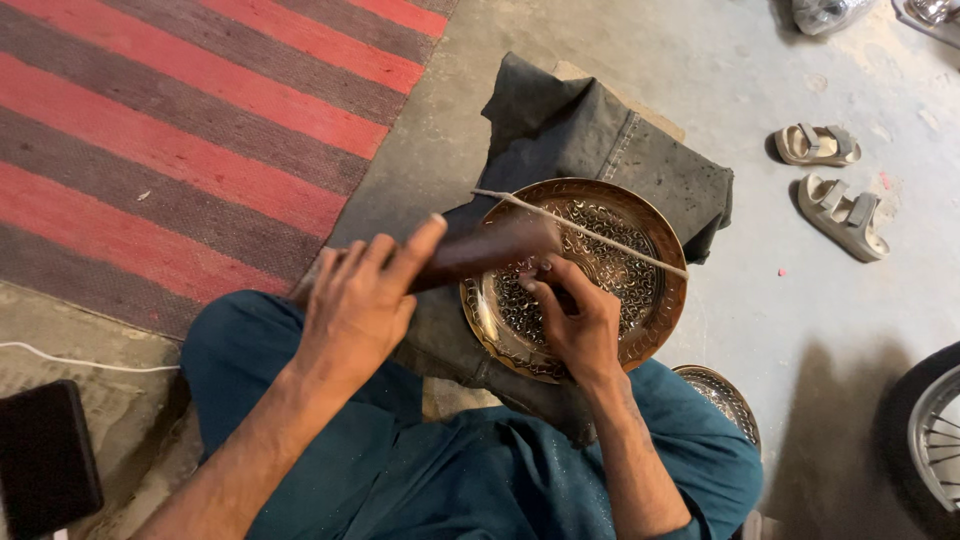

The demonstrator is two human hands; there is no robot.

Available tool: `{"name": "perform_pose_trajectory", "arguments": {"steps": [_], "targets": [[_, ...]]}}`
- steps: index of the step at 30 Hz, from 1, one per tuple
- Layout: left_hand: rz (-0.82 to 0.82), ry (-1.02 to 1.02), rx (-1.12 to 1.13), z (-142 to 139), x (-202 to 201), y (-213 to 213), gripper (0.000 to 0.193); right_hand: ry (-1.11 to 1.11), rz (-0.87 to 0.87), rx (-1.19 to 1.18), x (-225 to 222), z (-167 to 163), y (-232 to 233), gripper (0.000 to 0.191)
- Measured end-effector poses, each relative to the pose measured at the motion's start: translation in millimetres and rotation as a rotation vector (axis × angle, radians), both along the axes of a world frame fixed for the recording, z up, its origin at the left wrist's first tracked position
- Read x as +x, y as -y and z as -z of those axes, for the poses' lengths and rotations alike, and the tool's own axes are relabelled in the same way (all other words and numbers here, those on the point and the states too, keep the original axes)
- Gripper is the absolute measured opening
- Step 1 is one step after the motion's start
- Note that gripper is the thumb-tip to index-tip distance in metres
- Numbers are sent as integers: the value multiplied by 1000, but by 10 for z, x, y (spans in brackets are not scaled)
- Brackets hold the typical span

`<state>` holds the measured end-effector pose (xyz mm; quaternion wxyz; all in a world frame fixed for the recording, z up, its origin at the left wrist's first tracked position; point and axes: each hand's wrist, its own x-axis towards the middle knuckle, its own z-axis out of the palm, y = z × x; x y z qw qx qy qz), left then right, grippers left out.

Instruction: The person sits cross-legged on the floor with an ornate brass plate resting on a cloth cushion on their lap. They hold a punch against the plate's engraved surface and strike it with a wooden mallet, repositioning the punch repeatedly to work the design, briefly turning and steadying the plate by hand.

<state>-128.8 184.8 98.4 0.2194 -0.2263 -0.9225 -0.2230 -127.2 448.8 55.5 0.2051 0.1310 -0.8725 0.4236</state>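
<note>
Clear crinkled plastic bag (826, 14) at top edge, right of centre, on concrete floor (760, 300)

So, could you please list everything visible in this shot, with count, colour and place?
Engraved round brass plate: one, golden-brown, on the folded cloth at centre.
Thin pale stick: one, lying across the plate.
Dark folded cloth: one, grey-black, under the plate.
Second engraved plate: one, partly hidden by the knee.
Striped rug: one, red and grey, upper left.
Beige sandals: two, on the concrete floor, right.
Wheel: one, right edge.
White cable: one, left.
Left hand: holds a dark wooden mallet.
Right hand: fingers pressed on the plate.
</note>
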Motion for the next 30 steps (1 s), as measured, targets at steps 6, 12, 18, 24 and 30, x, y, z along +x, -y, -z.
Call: {"name": "perform_pose_trajectory", "arguments": {"steps": [6, 12, 18, 24, 30], "targets": [[14, 8, 40, -28, 2, 13, 79, -13, -1, -11, 5, -13, 11, 30], [15, -22, 54, -17, 0, 21, 76, 4, -38, -48, 10, -40, 17, 30], [-4, -37, 6, 12, -7, 36, 77, 20, 8, -2, 13, -52, 23, 33], [-6, -52, -3, 0, -10, 41, 78, 65, -3, 6, 11, -62, 8, 32], [-47, -60, 4, -19, 39, 16, 74, -21, -43, -49, 13, -56, -1, 34]]}}
